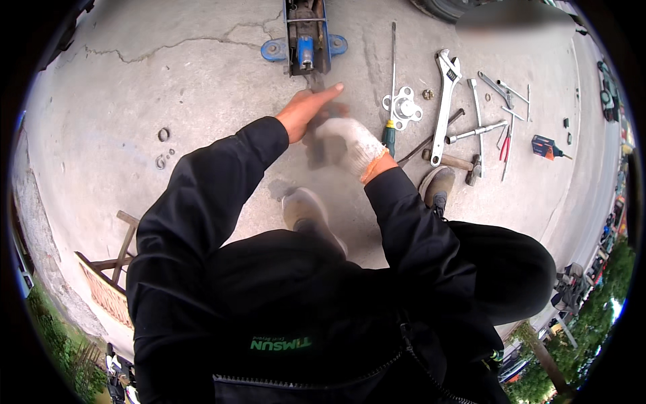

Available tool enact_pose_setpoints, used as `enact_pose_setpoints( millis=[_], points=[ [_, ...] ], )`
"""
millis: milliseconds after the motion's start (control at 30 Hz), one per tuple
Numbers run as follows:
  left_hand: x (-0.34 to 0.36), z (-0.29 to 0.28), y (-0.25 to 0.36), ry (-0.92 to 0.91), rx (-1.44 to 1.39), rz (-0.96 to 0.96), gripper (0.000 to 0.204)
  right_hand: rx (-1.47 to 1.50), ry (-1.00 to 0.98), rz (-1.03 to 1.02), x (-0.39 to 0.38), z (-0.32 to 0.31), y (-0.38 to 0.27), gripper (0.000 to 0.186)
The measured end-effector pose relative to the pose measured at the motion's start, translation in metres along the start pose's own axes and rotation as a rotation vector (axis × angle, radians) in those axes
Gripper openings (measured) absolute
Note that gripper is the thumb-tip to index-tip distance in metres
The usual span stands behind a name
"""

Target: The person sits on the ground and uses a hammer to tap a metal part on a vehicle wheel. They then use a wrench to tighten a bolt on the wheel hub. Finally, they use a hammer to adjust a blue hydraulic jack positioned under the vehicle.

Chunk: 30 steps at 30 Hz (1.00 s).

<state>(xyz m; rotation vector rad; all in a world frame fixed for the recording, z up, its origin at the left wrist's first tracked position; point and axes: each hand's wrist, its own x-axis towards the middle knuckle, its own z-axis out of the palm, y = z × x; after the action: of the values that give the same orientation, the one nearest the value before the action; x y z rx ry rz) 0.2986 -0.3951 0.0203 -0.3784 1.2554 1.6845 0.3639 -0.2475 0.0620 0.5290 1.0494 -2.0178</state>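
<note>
My bare left hand [308,111] is just below a blue floor jack [304,44], index finger stretched out, other fingers hidden around a blurred dark piece [315,151]. My right hand [351,143], in a white knit glove with an orange cuff, is curled against that same piece, smeared by motion; I cannot make out what the piece is. Right of my hands lie a green-handled screwdriver [389,138], a silver flanged part [404,106] and a large adjustable wrench [444,104].
More wrenches [478,121], a hammer [474,168], red-handled pliers [506,145], a drill-like tool [546,145] and rings [163,135] lie on the concrete. A folding stool [101,283] stands at lower left, a tire [437,8] at top, a road at right. My shoes [303,212] are below my hands.
</note>
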Motion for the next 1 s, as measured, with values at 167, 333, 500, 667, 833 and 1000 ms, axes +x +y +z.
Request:
enact_pose_setpoints(
  millis=[167, 333, 500, 667, 833, 1000],
  points=[
    [-0.018, 0.005, 0.006, -0.086, -0.175, 0.063, 0.050, 0.281, -0.238, -0.186, -0.006, -0.007, 0.007, 0.028],
    [-0.027, 0.018, 0.017, -0.029, -0.110, -0.018, 0.039, 0.195, 0.044, -0.148, -0.018, 0.002, 0.003, 0.038],
    [0.003, 0.019, -0.006, 0.106, -0.201, 0.069, 0.037, -0.959, 0.458, 0.078, -0.034, 0.007, -0.021, 0.079],
    [0.009, 0.023, -0.010, 0.235, -0.096, 0.060, 0.033, -1.819, 0.929, -0.176, -0.019, 0.056, 0.028, 0.073],
    [0.026, 0.010, -0.027, 0.290, -0.015, 0.074, 0.034, -1.598, 0.870, 0.017, 0.008, 0.048, 0.019, 0.059],
    [0.014, 0.011, -0.023, 0.258, 0.025, 0.023, 0.041, -1.417, 0.552, 0.007, 0.008, 0.028, 0.015, 0.048]
  ],
)
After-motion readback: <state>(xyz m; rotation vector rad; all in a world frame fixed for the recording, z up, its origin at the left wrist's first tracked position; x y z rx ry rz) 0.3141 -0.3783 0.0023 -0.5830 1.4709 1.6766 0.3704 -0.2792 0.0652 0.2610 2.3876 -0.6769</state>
